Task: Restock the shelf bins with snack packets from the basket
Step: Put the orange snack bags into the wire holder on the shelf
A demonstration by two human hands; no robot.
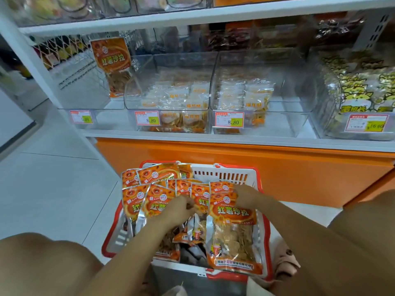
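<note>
At six o'clock the red-and-white plastic basket (224,175) holds the orange foil snack packets (233,212). The left hand (181,207) grips a fanned bunch; the right hand (245,195) pinches one packet's top. Slick foil could slip from the bunch before reaching the clear plastic bin (81,92) at eleven o'clock.

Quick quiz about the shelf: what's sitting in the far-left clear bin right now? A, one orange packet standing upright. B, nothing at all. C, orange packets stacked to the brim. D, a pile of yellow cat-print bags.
A: a single orange packet stands upright toward the right side of the far-left bin, and the rest of that bin shows only bare clear plastic.
</note>
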